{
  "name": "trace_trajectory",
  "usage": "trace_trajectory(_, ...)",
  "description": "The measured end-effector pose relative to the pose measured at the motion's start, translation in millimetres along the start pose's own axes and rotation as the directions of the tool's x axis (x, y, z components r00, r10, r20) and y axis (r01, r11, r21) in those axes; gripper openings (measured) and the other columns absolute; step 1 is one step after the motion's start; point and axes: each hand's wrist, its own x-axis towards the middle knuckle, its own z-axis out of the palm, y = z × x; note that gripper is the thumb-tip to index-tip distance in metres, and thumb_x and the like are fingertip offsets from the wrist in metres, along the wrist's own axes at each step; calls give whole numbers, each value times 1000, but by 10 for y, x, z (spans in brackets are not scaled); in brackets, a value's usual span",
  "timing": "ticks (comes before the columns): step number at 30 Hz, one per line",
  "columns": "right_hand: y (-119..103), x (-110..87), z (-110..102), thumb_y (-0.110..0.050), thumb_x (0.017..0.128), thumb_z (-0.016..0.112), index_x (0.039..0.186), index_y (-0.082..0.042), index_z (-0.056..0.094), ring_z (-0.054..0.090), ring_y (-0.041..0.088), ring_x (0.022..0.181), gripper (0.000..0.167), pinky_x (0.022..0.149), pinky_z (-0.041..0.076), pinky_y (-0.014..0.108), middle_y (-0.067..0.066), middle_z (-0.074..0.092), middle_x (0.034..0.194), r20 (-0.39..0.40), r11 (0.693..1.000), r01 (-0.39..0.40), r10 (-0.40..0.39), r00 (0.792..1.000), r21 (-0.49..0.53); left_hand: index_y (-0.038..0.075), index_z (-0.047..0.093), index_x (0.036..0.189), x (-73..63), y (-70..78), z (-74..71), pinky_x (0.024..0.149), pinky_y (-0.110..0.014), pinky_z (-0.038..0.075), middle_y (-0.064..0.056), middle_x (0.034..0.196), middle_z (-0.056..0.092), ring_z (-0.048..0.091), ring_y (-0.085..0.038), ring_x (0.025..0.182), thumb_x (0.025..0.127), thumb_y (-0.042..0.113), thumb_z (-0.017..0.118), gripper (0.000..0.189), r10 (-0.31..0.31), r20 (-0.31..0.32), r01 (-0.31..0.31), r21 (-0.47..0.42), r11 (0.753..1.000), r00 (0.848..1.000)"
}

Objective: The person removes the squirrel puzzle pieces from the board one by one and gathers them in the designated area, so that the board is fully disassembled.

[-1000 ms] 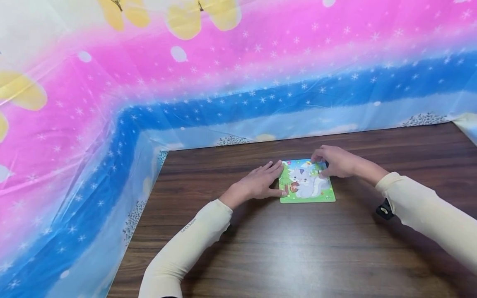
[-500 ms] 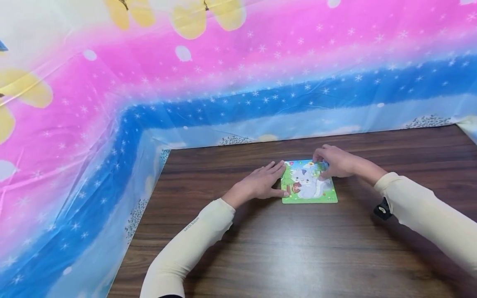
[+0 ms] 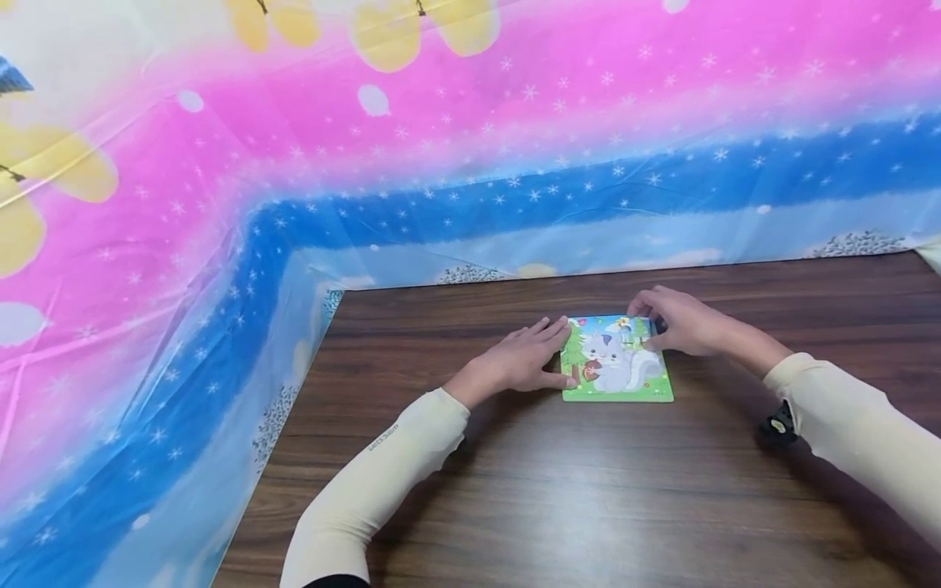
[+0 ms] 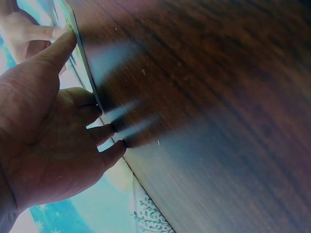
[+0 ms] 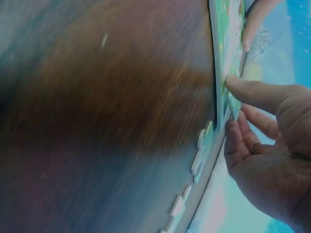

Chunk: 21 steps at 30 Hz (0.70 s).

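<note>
A square jigsaw puzzle (image 3: pixel 617 371) with a grey-and-white cartoon animal on green lies flat on the table. My left hand (image 3: pixel 518 359) rests at its left edge, fingers stretched out, the thumb on the lower left part. At the top right corner my right hand (image 3: pixel 684 322) pinches a puzzle piece (image 5: pixel 234 106) between thumb and fingers, tilted against the puzzle there. Most of that piece is hidden by the hand in the head view. Loose puzzle pieces (image 5: pixel 204 150) lie on the table past the corner in the right wrist view; the head view does not show them.
The dark wood-grain table (image 3: pixel 559 498) extends around the puzzle on all sides. A pink and blue patterned cloth (image 3: pixel 441 188) hangs along its back and left edges. Cream sleeves (image 3: pixel 390 465) cover both forearms, and a black device (image 3: pixel 781 423) sits at the right wrist.
The head view has swung slightly to the left, so everything sits a little further right. Both hands stay at the puzzle, the right thumb and fingers shifting only slightly at the corner.
</note>
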Motion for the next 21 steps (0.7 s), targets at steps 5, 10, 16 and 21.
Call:
trace_trajectory(5,14,9,12,-2,87,83,130,-4,66,64,35,116,45,95,57,55,17,65,125,-9,998,36,-36,999,-43,20,6,172,-13,4,18,137,-48,13,2,181,1,2,-23,169,105,63,52,93,-7,4,7,8,1000,1000)
trace_trajectory(10,16,2,-6,-6,90,82,132,-5,68,67,32,112,45,91,59,53,16,66,125,-5,995,49,-50,999,-92,20,6,172,-23,-2,25,137,-49,13,2,181,0,1,-23,169,105,63,53,93,-6,8,6,6,1000,1000)
trace_trajectory(16,67,-68,-170,-10,92,81,135,-8,68,69,29,108,45,90,60,52,14,66,127,-30,996,42,-44,999,-76,21,6,172,5,-9,19,137,-49,14,3,181,0,2,-22,169,104,63,53,93,-7,-3,7,11,1000,1000)
trace_trajectory(21,285,-255,-344,-7,89,84,132,-9,69,71,27,102,46,90,60,52,13,68,121,-102,995,35,-44,994,-93,21,6,172,25,-8,20,136,-49,14,3,181,-1,2,-22,169,105,64,53,93,-8,-1,8,14,1000,1000)
